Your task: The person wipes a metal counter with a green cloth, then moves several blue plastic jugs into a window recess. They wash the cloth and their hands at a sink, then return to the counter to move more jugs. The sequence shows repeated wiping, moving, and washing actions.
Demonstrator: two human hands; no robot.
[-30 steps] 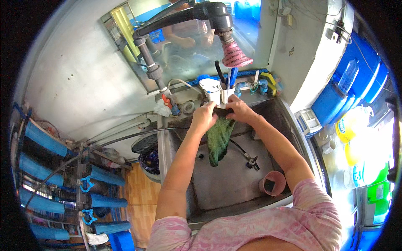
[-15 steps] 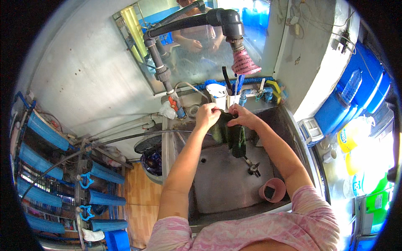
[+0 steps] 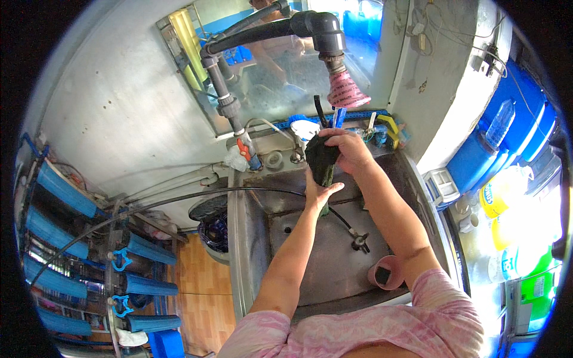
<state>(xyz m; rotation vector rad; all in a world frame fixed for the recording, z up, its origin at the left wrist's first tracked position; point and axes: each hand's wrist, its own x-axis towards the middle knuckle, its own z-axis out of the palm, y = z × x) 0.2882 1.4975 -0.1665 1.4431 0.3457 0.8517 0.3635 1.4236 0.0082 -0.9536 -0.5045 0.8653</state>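
Observation:
A dark green, limp cloth (image 3: 322, 161) is bunched up over the far half of the metal sink (image 3: 310, 280). From above, my right hand (image 3: 351, 150) grips its upper edge, fingers curled over the top. My left hand (image 3: 320, 192) is lower, wrapped round the cloth from beneath with the thumb pointing right. A narrow strip of the cloth hangs below that hand. On the sink floor lie a black hose end with a small valve (image 3: 359, 241) and, near my right forearm, a pink cup (image 3: 388, 272) with a dark piece inside.
Above the sink reaches a black pipe (image 3: 256, 39) ending in a pink-wrapped spout (image 3: 346, 89). A white-and-blue brush (image 3: 303, 128) stands at the back ledge beside a blue tap (image 3: 380, 134). Left of the sink is a lined bin (image 3: 213, 230); blue racks (image 3: 149, 283) stand farther left.
The cloth has been lifted and gathered into a bunch. My left hand has moved from its top edge down to below it; my right hand has risen slightly and grips the top.

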